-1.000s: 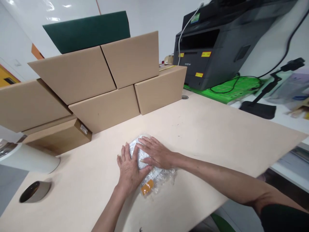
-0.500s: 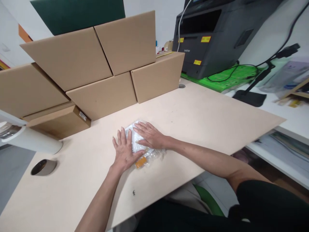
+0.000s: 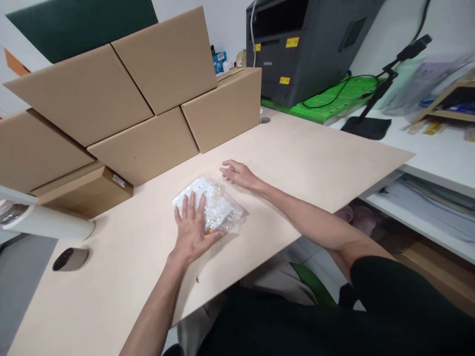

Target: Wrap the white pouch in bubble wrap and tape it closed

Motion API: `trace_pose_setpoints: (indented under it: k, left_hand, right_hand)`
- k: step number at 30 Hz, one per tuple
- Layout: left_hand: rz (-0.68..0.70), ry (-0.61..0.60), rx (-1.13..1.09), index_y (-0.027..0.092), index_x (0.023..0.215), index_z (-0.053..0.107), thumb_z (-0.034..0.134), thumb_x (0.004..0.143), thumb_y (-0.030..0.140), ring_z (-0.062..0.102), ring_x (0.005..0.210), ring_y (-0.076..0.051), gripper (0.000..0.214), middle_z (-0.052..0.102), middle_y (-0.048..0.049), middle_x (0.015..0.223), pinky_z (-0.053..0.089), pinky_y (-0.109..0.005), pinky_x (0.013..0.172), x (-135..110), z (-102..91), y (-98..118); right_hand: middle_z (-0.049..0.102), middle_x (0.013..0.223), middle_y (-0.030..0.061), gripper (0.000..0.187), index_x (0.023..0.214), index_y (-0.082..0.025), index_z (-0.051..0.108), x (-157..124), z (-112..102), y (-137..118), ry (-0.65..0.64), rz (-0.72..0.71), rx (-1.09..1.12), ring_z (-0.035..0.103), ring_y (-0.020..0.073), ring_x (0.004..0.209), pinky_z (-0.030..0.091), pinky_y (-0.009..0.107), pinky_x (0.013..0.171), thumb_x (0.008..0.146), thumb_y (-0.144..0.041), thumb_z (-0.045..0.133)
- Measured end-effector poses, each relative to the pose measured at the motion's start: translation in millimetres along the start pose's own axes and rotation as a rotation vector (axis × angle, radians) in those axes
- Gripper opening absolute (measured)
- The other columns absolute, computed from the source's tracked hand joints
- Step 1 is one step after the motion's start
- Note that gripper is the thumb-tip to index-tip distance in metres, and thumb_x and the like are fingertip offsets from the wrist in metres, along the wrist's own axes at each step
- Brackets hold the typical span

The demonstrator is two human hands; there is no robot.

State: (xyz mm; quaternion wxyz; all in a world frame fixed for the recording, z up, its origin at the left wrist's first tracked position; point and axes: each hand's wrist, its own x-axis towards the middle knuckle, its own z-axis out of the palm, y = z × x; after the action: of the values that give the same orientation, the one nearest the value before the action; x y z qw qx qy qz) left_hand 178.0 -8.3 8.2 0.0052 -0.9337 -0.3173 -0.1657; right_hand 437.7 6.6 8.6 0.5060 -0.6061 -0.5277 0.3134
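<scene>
A clear plastic packet (image 3: 213, 202) with white parts and a small orange piece inside lies on the pale wooden tabletop (image 3: 304, 163). My left hand (image 3: 193, 230) rests flat on the packet's near side, fingers spread. My right hand (image 3: 237, 174) hovers just off the packet's far right corner, fingers loosely stretched out and holding nothing.
Several closed cardboard boxes (image 3: 148, 99) are stacked along the back left. A dark printer (image 3: 304, 44) stands on a green mat (image 3: 326, 99) at the back right, beside a black stand (image 3: 371, 123). A white cylinder (image 3: 48, 227) and a grey roll (image 3: 69, 258) lie at the left.
My right hand has lifted off the packet and moved to its far right. The left hand stays pressed on it. The camera view has swung to the right and down.
</scene>
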Motion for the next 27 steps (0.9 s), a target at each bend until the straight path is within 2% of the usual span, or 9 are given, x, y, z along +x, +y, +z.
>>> trace_pose_setpoints:
  k: [2,5,9,12,15,18,21,24,27]
  left_hand:
    - [-0.001,-0.04,-0.027,0.02,0.154,0.028,0.057,0.084,0.061,0.008,0.149,-0.041,0.086,0.017,-0.0193,0.162,0.006,-0.066,0.114,-0.2,5.6,9.8]
    - [-0.105,0.019,-0.173,0.022,0.149,0.038,0.045,0.095,0.044,0.017,0.149,-0.034,0.059,0.028,-0.0146,0.16,0.01,-0.063,0.116,1.0,9.6,11.8]
    - [-0.324,0.318,-0.577,0.022,0.146,0.044,0.042,0.096,0.048,0.038,0.142,-0.027,0.056,0.045,-0.0123,0.151,0.026,-0.047,0.118,5.7,-3.7,2.2]
    - [-0.55,0.565,-0.838,0.025,0.149,0.038,0.035,0.097,0.054,0.045,0.138,-0.024,0.059,0.044,-0.0102,0.152,0.04,-0.04,0.111,8.9,-16.1,2.7]
    - [-0.663,0.602,-0.897,0.032,0.155,0.016,0.016,0.1,0.053,0.044,0.138,-0.022,0.06,0.036,-0.0092,0.157,0.048,-0.037,0.102,9.7,-20.1,13.6]
    - [-0.659,0.551,-0.851,0.035,0.154,-0.01,0.018,0.1,0.049,0.047,0.137,-0.02,0.063,0.032,-0.0107,0.159,0.052,-0.035,0.097,8.9,-19.2,24.7]
    - [-0.615,0.565,-0.71,0.038,0.15,-0.023,0.033,0.097,0.045,0.051,0.133,-0.022,0.077,0.024,-0.0114,0.161,0.054,-0.036,0.094,5.4,-20.9,22.8]
    - [-0.486,0.713,-0.453,0.037,0.151,-0.018,0.044,0.094,0.038,0.041,0.139,-0.028,0.084,0.009,-0.0109,0.163,0.048,-0.046,0.102,-4.2,-25.1,6.9]
    - [-0.274,0.812,-0.151,0.032,0.153,0.013,0.053,0.089,0.028,0.026,0.146,-0.034,0.076,0.005,-0.0115,0.162,0.038,-0.052,0.11,-18.3,-28.7,-11.1]
  right_hand:
    - [0.069,0.085,0.0057,0.034,0.12,-0.017,0.055,0.7,-3.9,-1.6,-0.049,0.141,0.028,0.062,0.0134,0.06,0.051,0.025,0.056,0.093,-0.037,0.056]
    - [0.064,0.072,0.0018,0.022,0.101,-0.017,0.057,-1.4,-0.7,-4.9,-0.183,0.224,0.115,0.055,0.0101,0.047,0.039,0.02,0.04,0.095,-0.039,0.053]
    - [0.066,0.078,0.0045,0.029,0.093,-0.018,0.055,-6.5,2.2,-10.1,-0.292,0.207,0.343,0.059,0.0107,0.054,0.044,0.019,0.045,0.096,-0.046,0.05]
    - [0.068,0.093,0.0077,0.033,0.101,-0.019,0.058,-10.3,0.9,-12.7,-0.308,0.189,0.463,0.061,0.0114,0.065,0.048,0.02,0.051,0.092,-0.051,0.055]
    - [0.064,0.114,0.0093,0.043,0.115,-0.022,0.057,-14.7,3.1,-13.5,-0.389,0.135,0.554,0.063,0.0152,0.081,0.054,0.025,0.062,0.086,-0.053,0.061]
    - [0.062,0.121,0.0082,0.06,0.127,-0.026,0.052,-18.2,10.7,-11.4,-0.427,0.042,0.585,0.063,0.0181,0.09,0.054,0.027,0.064,0.074,-0.046,0.072]
    - [0.067,0.094,0.0048,0.048,0.109,-0.02,0.061,-17.8,18.5,-7.7,-0.306,0.001,0.54,0.06,0.0154,0.075,0.047,0.023,0.055,0.066,-0.035,0.075]
    - [0.06,0.073,-0.0003,0.029,0.087,-0.017,0.063,-14.2,19.2,-6.4,-0.171,-0.009,0.521,0.053,0.0114,0.061,0.042,0.023,0.053,0.065,-0.033,0.073]
    - [0.06,0.074,-0.0012,0.026,0.087,-0.018,0.065,-10.8,11.1,-9.2,-0.018,-0.134,0.502,0.054,0.0116,0.063,0.045,0.026,0.061,0.068,-0.035,0.071]
